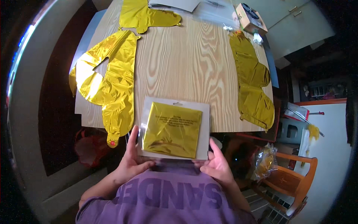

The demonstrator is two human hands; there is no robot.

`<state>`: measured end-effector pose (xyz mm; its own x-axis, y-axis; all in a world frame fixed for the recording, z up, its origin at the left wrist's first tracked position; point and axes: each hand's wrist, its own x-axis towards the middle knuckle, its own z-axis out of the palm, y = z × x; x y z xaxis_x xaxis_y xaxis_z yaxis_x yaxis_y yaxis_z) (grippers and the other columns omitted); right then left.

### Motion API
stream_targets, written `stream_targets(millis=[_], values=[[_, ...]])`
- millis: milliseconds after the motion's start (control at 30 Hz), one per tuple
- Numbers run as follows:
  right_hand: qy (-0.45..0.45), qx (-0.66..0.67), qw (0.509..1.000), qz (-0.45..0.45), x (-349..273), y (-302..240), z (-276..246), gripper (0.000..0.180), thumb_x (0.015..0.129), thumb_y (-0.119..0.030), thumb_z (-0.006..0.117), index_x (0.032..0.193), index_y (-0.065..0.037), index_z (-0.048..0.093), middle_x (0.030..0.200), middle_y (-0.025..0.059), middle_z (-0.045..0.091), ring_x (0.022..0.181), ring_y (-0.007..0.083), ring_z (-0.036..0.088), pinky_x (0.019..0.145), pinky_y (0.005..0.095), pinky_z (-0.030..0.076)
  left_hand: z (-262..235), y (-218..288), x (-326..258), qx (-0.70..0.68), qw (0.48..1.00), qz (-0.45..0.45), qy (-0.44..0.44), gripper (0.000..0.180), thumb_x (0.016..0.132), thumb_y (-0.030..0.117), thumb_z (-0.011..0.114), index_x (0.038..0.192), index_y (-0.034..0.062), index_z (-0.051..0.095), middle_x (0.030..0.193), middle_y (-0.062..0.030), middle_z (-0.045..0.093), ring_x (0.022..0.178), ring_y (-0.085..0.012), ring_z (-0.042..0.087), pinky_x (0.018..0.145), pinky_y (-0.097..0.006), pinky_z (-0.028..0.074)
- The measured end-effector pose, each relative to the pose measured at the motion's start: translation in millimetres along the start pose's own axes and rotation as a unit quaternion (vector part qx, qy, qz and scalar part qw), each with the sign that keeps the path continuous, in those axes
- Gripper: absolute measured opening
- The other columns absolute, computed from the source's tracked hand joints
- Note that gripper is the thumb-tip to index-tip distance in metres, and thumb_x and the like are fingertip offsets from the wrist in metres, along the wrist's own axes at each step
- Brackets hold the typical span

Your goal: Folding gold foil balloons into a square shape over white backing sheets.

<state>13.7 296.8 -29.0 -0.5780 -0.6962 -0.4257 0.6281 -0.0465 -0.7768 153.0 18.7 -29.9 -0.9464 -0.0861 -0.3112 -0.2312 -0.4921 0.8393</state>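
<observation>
A flat package (172,130) with a folded gold foil balloon on a pale card rests between my two hands at the table's near edge. Small dark print covers part of the foil. My left hand (129,161) grips the lower left edge, its fingers partly hidden under the card. At the lower right edge, my right hand (219,166) closes on the same package. A deflated gold foil letter balloon (121,80) lies flat to the left, its lower tab hanging past the table edge.
Another flat gold balloon (149,16) lies at the far left, and a third (253,82) along the right side. White sheets (175,4) and a wooden box (251,20) with something dark in it stand at the back. A wooden chair (289,179) holds a clear plastic bag (265,162).
</observation>
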Motion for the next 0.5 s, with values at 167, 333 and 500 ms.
stream_targets(millis=[167, 333, 500], values=[[0.010, -0.040, 0.998, -0.049, 14.4, 1.4, -3.5, 0.092, 0.094, 0.006, 0.060, 0.160, -0.002, -0.003, 0.129, 0.0174, 0.060, 0.115, 0.0209, 0.062, 0.098, 0.0338, 0.051, 7.4, -8.9, 23.5, 0.114, 0.989, 0.064, 0.065, 0.091, 0.088, -0.014, 0.065, 0.160, 0.0024, 0.011, 0.162, -0.0140, 0.024, 0.143, -0.0217, 0.037, 0.109, -0.039, 0.048], [0.070, -0.007, 0.991, -0.111, 23.3, 12.9, -2.2, 0.089, 0.095, 0.005, 0.060, 0.160, 0.000, 0.000, 0.131, 0.0167, 0.059, 0.115, 0.0203, 0.062, 0.099, 0.0341, 0.051, 12.2, -12.4, 27.4, 0.049, 0.996, 0.025, 0.076, 0.091, 0.085, -0.007, 0.075, 0.158, -0.0007, 0.021, 0.160, -0.0107, 0.031, 0.142, -0.0192, 0.039, 0.114, -0.032, 0.038], [0.080, -0.077, 0.982, -0.152, 27.1, 19.1, -1.8, 0.085, 0.095, 0.006, 0.061, 0.160, 0.001, 0.006, 0.135, 0.0156, 0.057, 0.116, 0.0181, 0.061, 0.099, 0.0327, 0.050, 4.8, -27.9, 30.6, 0.106, 0.989, 0.066, 0.080, 0.084, 0.087, -0.007, 0.073, 0.157, -0.0015, 0.027, 0.157, -0.0109, 0.039, 0.141, -0.0166, 0.040, 0.116, -0.032, 0.035]])
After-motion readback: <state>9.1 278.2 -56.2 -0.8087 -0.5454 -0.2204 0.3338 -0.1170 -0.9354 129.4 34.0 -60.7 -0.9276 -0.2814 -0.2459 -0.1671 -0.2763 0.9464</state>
